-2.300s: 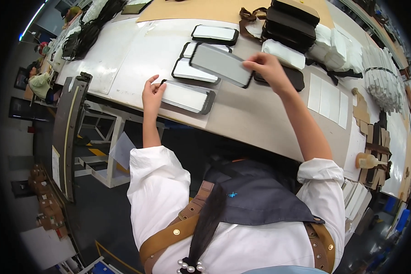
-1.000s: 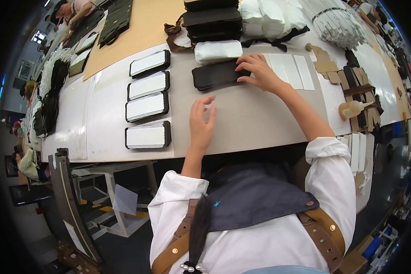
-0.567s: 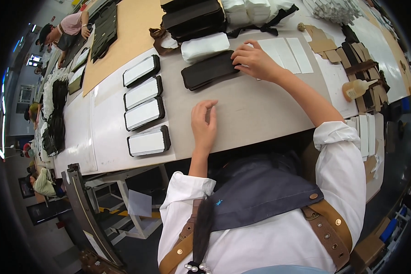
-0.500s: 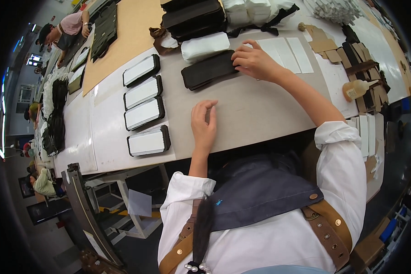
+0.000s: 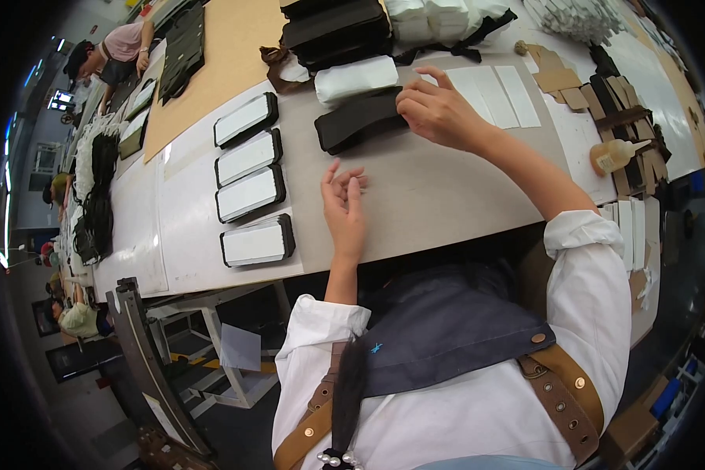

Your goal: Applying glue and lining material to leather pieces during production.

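Observation:
A stack of black, round-cornered fabric pieces (image 5: 356, 127) lies on the grey board in front of me. My right hand (image 5: 440, 111) pinches the right end of the top black piece, which is bent up a little there. My left hand (image 5: 343, 205) hovers just below the stack's near edge, fingers apart, holding nothing. Right behind the black stack sits a pile of soft white pieces (image 5: 356, 81). Flat white strips (image 5: 489, 94) lie side by side beyond my right hand. To the left, several black-edged stacks topped with white panels (image 5: 249, 194) stand in a column.
Tall black piles (image 5: 335, 35) and white bundles (image 5: 427, 19) occupy the back. At the right are a glue bottle (image 5: 611, 157) with a pointed nozzle and brown card scraps (image 5: 556, 78). A person (image 5: 121, 47) works at the far left near dark pieces (image 5: 184, 55).
My right hand has closed on the end of the top black piece and bent it upward. My left hand has shifted slightly left and farther forward, its fingers spreading.

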A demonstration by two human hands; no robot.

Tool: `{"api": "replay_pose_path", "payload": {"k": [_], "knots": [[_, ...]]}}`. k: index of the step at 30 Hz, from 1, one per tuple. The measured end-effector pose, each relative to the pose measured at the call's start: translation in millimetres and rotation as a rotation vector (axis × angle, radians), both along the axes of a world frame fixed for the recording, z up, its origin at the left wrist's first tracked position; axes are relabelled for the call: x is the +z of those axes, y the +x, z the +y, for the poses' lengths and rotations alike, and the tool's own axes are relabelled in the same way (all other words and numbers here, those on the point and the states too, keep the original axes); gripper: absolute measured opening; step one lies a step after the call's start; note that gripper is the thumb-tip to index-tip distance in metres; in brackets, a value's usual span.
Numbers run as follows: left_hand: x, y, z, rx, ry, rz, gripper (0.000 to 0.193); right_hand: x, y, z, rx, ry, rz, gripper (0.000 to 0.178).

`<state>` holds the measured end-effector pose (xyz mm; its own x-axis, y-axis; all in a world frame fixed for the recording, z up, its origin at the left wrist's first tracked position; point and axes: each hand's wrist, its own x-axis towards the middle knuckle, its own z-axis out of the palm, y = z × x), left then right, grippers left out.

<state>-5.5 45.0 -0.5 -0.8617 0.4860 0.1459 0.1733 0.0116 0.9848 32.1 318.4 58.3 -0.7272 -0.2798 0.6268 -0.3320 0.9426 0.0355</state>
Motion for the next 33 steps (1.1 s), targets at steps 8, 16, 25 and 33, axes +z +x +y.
{"api": "replay_pose_path", "payload": {"k": [8, 16, 25, 33], "knots": [[18.7, -29.8, -3.4, 0.056, -0.207, -0.296, 0.086, -31.1, 79.8, -33.3, 0.176, 0.002, -0.195, 0.014], [11.8, -14.2, -8.0, 0.166, -0.586, 0.231, 0.076, -25.2, 20.7, 5.0, -0.097, -0.164, -0.063, 0.013], [1.1, -9.9, -8.7, 0.263, -0.511, 0.284, 0.069, -31.9, 0.1, 4.6, -0.088, 0.010, -0.114, 0.010], [2.9, -11.9, -8.1, 0.273, -0.526, 0.313, 0.066, -30.5, -3.0, 0.6, -0.095, 0.160, -0.099, 0.015]]}}
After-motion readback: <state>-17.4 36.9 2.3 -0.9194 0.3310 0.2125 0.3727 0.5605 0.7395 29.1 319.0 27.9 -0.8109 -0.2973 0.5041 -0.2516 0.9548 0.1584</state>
